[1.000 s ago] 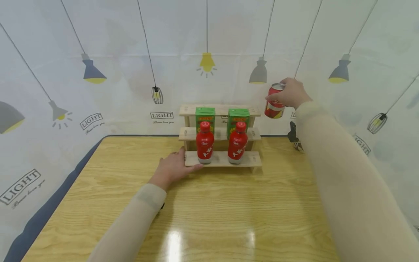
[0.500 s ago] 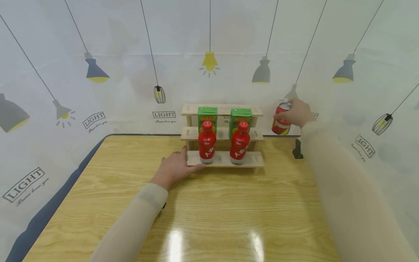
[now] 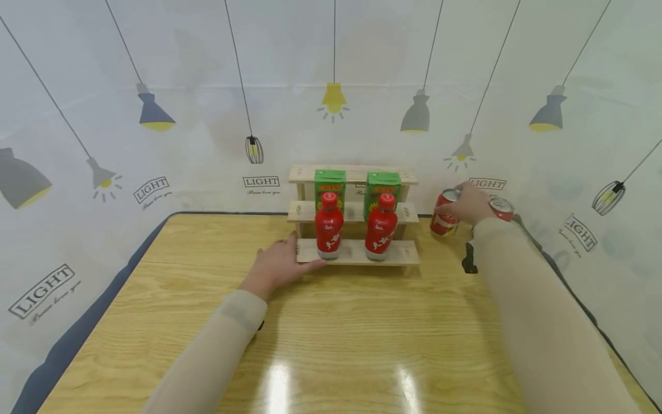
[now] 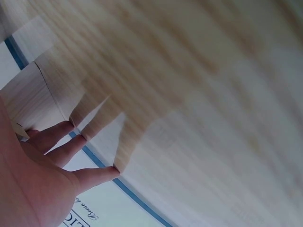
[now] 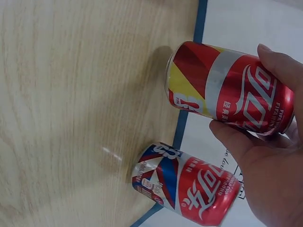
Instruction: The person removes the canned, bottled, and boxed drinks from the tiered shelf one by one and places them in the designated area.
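The right hand (image 3: 472, 204) grips a red can (image 5: 222, 90) near its top; another can (image 5: 187, 184) stands just right of that hand. The left hand (image 3: 276, 264), fingers extended, touches a wooden rack (image 3: 353, 248) on its right.

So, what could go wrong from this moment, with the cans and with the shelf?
The right hand holds a red cylindrical metal can with yellow and silver patches close to a standing red, white and blue metal can; a sideways slip might knock that one over.
The left hand is at the left end of the tiered pale wooden shelf, close to a red curved bottle with a red cap; a push there could tip the bottle.
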Motion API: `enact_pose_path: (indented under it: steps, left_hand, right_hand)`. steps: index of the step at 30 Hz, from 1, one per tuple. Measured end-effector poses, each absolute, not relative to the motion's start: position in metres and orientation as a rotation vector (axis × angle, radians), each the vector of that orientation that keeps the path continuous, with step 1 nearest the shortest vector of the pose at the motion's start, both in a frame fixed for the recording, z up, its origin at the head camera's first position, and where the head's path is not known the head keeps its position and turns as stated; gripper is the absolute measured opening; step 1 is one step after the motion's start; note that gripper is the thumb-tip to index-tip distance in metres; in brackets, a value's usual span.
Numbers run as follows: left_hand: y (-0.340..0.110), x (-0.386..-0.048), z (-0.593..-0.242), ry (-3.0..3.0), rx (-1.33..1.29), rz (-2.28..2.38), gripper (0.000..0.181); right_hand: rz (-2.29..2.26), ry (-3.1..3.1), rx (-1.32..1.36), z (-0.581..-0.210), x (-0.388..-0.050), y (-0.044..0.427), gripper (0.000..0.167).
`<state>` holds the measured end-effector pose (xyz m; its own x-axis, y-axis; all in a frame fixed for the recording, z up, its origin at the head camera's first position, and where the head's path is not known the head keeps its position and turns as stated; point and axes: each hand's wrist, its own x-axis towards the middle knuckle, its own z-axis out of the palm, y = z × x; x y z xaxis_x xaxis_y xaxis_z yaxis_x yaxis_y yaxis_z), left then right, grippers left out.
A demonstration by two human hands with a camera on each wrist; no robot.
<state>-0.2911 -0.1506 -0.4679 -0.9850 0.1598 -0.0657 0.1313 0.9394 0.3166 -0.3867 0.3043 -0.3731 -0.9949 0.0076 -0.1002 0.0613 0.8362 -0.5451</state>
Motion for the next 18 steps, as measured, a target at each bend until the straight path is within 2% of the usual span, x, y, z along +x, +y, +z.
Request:
enact_pose_path:
  steps: [8, 18]
  left_hand:
    - [-0.151, -0.291, -0.469, 3.003, 0.209, 0.489, 0.14]
    - [-0.151, -0.289, -0.466, 3.004, 0.222, 0.463, 0.139]
  right_hand:
    - [-0.843, 2.912, 0.048, -0.379, -0.385, 0.301, 0.084]
    - [-0.817, 2.933, 0.063, -0.386, -0.387, 0.301, 0.085]
